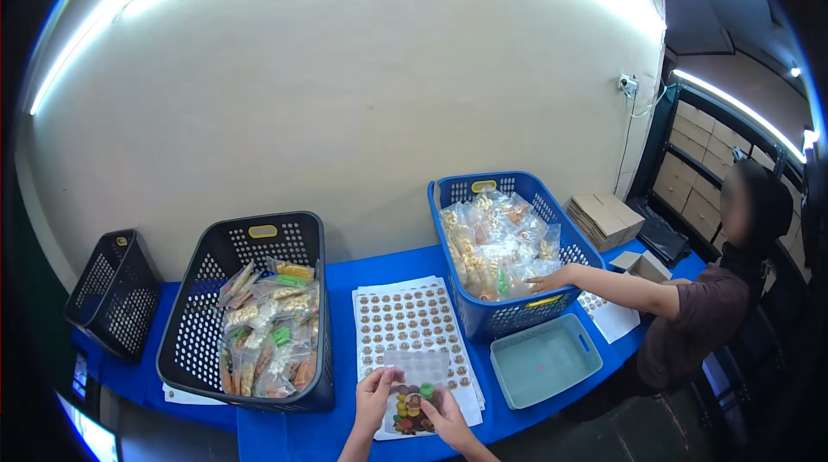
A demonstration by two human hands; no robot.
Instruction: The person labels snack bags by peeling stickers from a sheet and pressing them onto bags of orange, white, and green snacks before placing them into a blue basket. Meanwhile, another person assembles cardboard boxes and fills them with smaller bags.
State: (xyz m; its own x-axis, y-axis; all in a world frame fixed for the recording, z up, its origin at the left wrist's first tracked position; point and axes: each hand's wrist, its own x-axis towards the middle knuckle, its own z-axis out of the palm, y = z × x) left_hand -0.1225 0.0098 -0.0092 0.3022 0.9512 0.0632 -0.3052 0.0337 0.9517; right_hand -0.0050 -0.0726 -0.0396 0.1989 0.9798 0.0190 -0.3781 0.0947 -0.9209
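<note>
A clear plastic bag point(416, 367) with colourful round pieces inside is between my two hands, above the front of the table. My left hand point(373, 397) pinches its upper left edge. My right hand point(450, 426) grips the lower right side, thumb on the front near what looks like a round sticker point(414, 401). Beneath the bag lies a stack of sheets point(404, 315) printed with rows of small round labels.
To the left stands a black basket point(321, 333) of bagged snacks, with another black basket point(110, 289) beyond. A blue basket point(509, 321) holds more bags; a co-worker's hand point(552, 279) reaches into it. A green tray point(548, 367) and folded cardboard point(604, 213) are at right.
</note>
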